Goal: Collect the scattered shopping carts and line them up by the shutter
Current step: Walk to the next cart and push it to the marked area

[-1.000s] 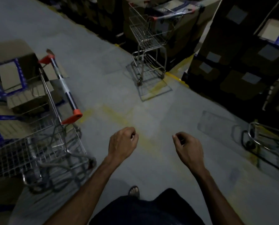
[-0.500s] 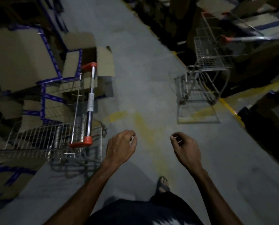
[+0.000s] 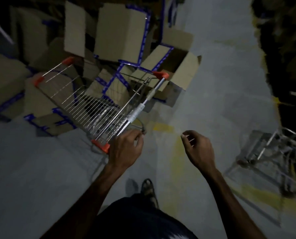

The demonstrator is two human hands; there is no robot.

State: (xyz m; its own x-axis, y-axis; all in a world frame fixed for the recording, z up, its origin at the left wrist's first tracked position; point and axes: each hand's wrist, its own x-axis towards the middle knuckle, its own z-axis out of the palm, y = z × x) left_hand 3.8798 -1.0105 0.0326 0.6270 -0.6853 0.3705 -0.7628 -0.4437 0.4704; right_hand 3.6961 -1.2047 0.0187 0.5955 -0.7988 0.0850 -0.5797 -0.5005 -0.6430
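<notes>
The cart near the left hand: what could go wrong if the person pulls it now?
The left hand is only near the handle's end, seemingly not gripping, so it may slip. The cart stands against cardboard boxes, which could snag or topple. A second cart crowds the right.

This was the dim back area of a shop or a storeroom. A bare grey concrete floor (image 3: 221, 83) ran away as an aisle, marked with worn yellow painted lines (image 3: 257, 195). On the far left lay a heap of brown cardboard boxes sealed with blue printed tape (image 3: 119, 31), some with flaps open. A silver wire shopping cart with orange plastic corner caps (image 3: 92, 104) stood just beside that heap, and a second wire shopping cart (image 3: 273, 152), blurred, stood at the right edge. Along the far right were dark stacked goods (image 3: 285, 40), too dim to make out.
</notes>
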